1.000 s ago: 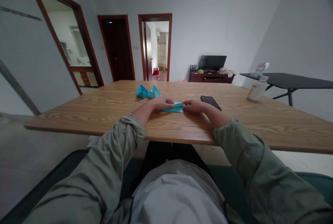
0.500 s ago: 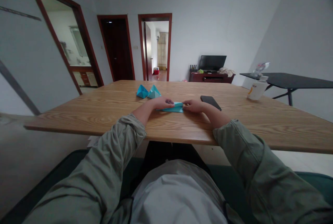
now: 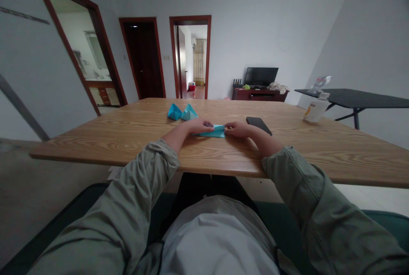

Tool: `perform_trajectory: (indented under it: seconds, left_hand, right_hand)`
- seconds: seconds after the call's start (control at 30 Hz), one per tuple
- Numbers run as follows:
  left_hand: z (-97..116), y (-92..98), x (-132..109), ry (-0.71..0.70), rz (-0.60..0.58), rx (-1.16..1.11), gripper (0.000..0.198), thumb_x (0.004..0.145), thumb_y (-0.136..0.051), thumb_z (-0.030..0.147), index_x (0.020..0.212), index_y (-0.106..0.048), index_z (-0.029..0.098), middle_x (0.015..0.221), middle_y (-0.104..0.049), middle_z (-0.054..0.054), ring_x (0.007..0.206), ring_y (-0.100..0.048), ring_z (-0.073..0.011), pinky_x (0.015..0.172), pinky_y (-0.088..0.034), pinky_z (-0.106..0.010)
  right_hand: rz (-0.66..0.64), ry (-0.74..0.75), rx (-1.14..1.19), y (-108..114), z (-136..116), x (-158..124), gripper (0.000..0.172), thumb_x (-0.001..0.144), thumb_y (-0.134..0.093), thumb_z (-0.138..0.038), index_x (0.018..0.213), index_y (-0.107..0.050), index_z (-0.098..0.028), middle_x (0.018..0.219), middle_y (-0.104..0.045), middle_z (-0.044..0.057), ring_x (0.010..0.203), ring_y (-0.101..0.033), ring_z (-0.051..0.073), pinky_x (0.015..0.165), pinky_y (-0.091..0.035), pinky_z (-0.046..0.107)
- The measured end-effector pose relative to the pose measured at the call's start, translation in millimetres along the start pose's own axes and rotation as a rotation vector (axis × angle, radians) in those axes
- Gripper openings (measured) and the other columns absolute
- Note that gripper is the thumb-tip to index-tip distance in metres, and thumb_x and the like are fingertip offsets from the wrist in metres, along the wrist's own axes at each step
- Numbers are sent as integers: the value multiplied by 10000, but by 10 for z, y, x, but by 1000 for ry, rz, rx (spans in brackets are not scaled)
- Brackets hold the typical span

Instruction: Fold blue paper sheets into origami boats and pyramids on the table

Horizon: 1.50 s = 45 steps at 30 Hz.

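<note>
A light-blue sheet of folded paper [image 3: 214, 133] lies on the wooden table [image 3: 220, 155] in front of me. My left hand [image 3: 202, 125] is closed on its left part, thumb along the upper fold. At the paper's right end, my right hand [image 3: 238, 129] pinches the edge between thumb and fingers. Beyond my left hand stand two folded paper shapes with pointed tops, a darker blue one [image 3: 174, 112] and a pale blue one [image 3: 189, 112], side by side.
A dark flat object [image 3: 258, 125], perhaps a phone, lies just past my right hand. Farther right stands a white pump bottle [image 3: 316, 108]. A black folding table [image 3: 361, 98] is beyond the table's right side, and a television [image 3: 261, 77] stands by the back wall.
</note>
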<state>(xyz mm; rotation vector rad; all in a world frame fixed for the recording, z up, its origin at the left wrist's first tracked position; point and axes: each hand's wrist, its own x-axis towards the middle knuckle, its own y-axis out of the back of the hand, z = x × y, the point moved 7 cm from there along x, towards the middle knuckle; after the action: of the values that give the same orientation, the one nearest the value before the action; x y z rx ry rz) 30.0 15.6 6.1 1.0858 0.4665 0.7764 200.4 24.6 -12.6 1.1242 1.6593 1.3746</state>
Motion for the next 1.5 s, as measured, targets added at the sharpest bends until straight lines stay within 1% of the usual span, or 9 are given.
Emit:
perform_trajectory:
  seconds: [0.3, 0.5, 0.8, 0.93, 1.17, 1.33, 1.5]
  left_hand:
    - [0, -4, 3, -8, -13, 14, 497, 844, -521, 475, 1198, -621, 141, 1189, -661, -80, 1009, -611, -185, 857, -448, -227]
    - [-7, -4, 5, 7, -5, 20, 490, 837, -524, 496, 1182, -627, 164, 1170, -670, -61, 1004, -610, -184, 860, -448, -238]
    - [-45, -27, 53, -38, 0, -2, 519, 835, -527, 510, 1170, -631, 127, 1146, -672, -86, 988, -617, -196, 830, -457, -240]
    - [-44, -25, 48, -28, -4, -1, 501, 835, -532, 501, 1177, -628, 147, 1157, -669, -75, 995, -616, -186, 842, -454, -234]
    - [-45, -18, 31, -11, -6, 12, 514, 838, -525, 511, 1187, -629, 149, 1163, -668, -68, 994, -610, -187, 843, -447, -231]
    - [-74, -33, 59, -10, -7, 14, 530, 834, -524, 513, 1200, -626, 143, 1151, -670, -81, 978, -614, -191, 822, -450, -234]
    - [-34, -8, 30, -12, 7, 12, 512, 825, -537, 486, 1190, -639, 141, 1144, -677, -84, 968, -618, -193, 820, -443, -229]
  right_hand:
    - [-5, 22, -10, -5, 4, 15, 416, 888, -495, -397, 1233, -622, -204, 1028, -673, 72, 855, -605, 187, 738, -438, 245]
    - [0, 18, -6, -8, 8, 15, 402, 886, -500, -387, 1228, -623, -215, 1016, -678, 54, 853, -604, 175, 751, -435, 234]
    - [5, 5, 12, -20, 47, 43, 426, 879, -507, -402, 1238, -619, -202, 1037, -671, 73, 867, -604, 194, 760, -442, 254]
    - [1, 1, 6, -8, 28, 23, 416, 871, -524, -400, 1232, -623, -218, 1020, -676, 66, 857, -602, 191, 755, -443, 251]
    - [-5, 3, 6, -7, 11, 13, 431, 884, -509, -392, 1251, -608, -188, 1050, -667, 80, 868, -602, 192, 770, -439, 251]
    - [3, 10, 13, -18, 26, 33, 418, 874, -528, -420, 1223, -629, -213, 1031, -679, 64, 855, -612, 190, 758, -442, 245]
    - [1, 15, 7, 0, 7, 14, 412, 870, -529, -410, 1212, -639, -209, 1037, -680, 67, 868, -614, 195, 773, -443, 253]
